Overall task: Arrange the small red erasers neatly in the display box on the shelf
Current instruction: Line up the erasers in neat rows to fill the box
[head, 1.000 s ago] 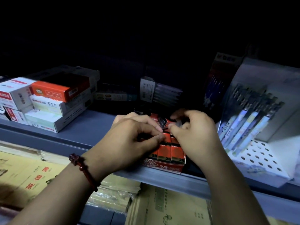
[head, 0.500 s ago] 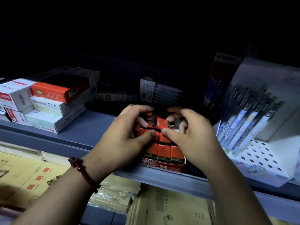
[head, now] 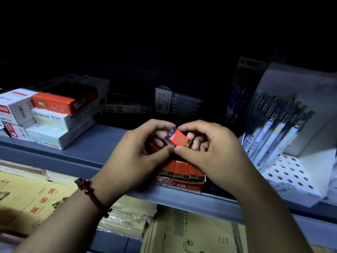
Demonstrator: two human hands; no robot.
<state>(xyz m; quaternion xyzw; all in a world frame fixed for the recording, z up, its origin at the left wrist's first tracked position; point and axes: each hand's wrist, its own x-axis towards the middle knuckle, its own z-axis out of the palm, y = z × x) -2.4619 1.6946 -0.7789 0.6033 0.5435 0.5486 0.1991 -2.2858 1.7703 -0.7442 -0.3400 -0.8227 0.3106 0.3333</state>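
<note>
A small red eraser [head: 178, 138] marked 2B is held up between both hands, just above the display box [head: 180, 184]. My left hand [head: 138, 152] pinches its left side with thumb and fingers. My right hand [head: 209, 150] pinches its right side the same way. The red display box sits at the front edge of the grey shelf [head: 87, 145]. A front row of three red erasers [head: 180, 169] stands upright in it. The rows behind them are hidden by my hands.
Stacked white and orange stationery boxes [head: 54, 114] fill the shelf's left side. A white pen display stand [head: 284, 136] with several pens is on the right. Packaged pens [head: 175, 105] lie behind in the dark. Yellow notebooks [head: 36, 201] lie on the lower shelf.
Both hands have risen from the rows in the box. One eraser has been lifted out and now sits tilted between the fingertips of both hands.
</note>
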